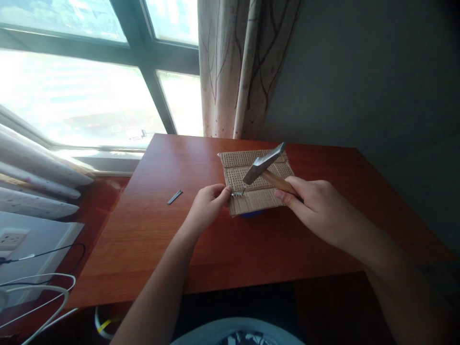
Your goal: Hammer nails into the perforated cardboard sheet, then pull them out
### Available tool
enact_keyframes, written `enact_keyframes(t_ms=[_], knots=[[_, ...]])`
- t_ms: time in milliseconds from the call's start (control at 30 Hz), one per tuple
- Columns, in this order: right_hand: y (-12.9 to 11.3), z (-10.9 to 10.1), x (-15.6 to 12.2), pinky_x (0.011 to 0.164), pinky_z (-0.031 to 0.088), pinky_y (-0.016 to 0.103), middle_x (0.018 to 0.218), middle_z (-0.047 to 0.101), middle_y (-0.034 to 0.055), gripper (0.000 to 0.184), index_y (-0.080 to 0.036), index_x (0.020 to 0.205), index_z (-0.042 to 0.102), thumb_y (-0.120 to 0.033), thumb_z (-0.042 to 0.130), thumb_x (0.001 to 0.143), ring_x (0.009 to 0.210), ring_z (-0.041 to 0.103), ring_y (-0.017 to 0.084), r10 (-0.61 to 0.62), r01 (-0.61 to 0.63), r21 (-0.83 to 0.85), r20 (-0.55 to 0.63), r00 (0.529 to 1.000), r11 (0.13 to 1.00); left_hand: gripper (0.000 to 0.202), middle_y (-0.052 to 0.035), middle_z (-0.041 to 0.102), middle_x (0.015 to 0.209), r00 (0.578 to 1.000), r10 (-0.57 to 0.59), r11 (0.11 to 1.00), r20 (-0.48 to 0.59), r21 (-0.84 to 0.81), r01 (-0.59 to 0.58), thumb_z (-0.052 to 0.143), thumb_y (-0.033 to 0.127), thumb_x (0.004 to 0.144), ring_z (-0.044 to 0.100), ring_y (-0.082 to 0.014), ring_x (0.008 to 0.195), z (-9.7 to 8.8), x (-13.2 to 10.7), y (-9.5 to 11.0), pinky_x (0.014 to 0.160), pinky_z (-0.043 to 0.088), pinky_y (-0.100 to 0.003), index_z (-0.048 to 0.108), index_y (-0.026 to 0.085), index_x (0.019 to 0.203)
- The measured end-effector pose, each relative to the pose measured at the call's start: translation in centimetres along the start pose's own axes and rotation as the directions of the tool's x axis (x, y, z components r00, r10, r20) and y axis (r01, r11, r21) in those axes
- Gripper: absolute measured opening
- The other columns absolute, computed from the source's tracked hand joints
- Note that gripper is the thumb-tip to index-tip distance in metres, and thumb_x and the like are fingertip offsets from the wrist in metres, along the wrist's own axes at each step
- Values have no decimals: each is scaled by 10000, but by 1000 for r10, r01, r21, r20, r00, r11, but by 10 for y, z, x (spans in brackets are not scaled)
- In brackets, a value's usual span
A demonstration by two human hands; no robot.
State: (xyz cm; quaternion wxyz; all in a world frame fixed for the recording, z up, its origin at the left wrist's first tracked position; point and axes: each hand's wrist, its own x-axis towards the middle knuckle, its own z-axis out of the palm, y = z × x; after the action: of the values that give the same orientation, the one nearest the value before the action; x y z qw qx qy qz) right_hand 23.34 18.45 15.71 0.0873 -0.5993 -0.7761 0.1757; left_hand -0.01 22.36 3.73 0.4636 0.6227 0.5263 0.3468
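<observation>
My right hand [312, 203] is wrapped round the wooden handle of a hammer [266, 165], its metal head held over a piece of cardboard [257, 203]. Rows of small holes cover much of the cardboard, with a plain strip along the near side. Several nails [237, 194] stand in a short row near its left edge, one of them under the hammer head. At that left edge, my left hand [210, 203] has thumb and forefinger pinched on the cardboard, close to the nails. Something blue [252, 214] shows beneath the cardboard, mostly hidden.
A small bundle of loose nails [175, 197] lies on the reddish wooden table [151, 239], left of my left hand. Beyond the table are a window [89, 96] and a curtain [230, 72]. White cables [64, 292] hang at the lower left, beside a wall socket [12, 239].
</observation>
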Motion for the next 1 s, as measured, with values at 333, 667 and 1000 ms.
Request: enact_keyframes(t_ms=[333,667,1000], knots=[[4,13,3,565,336,283,681,611,-2,292,-225,753,460,-383,447,998,590,559,145,-10,10,2,31,999,1000,424,13,502,587,1000,13,999,6,-36,-13,530,502,907,480,-134,568,2,1,-3,533,341,-242,516,180,632],[7,23,4,574,337,281,684,618,5,295,-221,754,469,-382,444,1000,608,579,153,-26,27,-34,32,999,999,422,17,490,585,1000,12,998,-2,-60,-12,536,498,900,475,-133,565,2,0,-2,524,344,-239,505,183,622],[7,26,3,588,350,281,695,625,5,294,-220,769,487,-391,439,1003,606,578,149,-11,11,-2,52,999,1000,422,18,483,589,1000,12,999,1,-52,-12,531,509,903,451,-124,557,3,0,-6,524,342,-238,538,175,646]])
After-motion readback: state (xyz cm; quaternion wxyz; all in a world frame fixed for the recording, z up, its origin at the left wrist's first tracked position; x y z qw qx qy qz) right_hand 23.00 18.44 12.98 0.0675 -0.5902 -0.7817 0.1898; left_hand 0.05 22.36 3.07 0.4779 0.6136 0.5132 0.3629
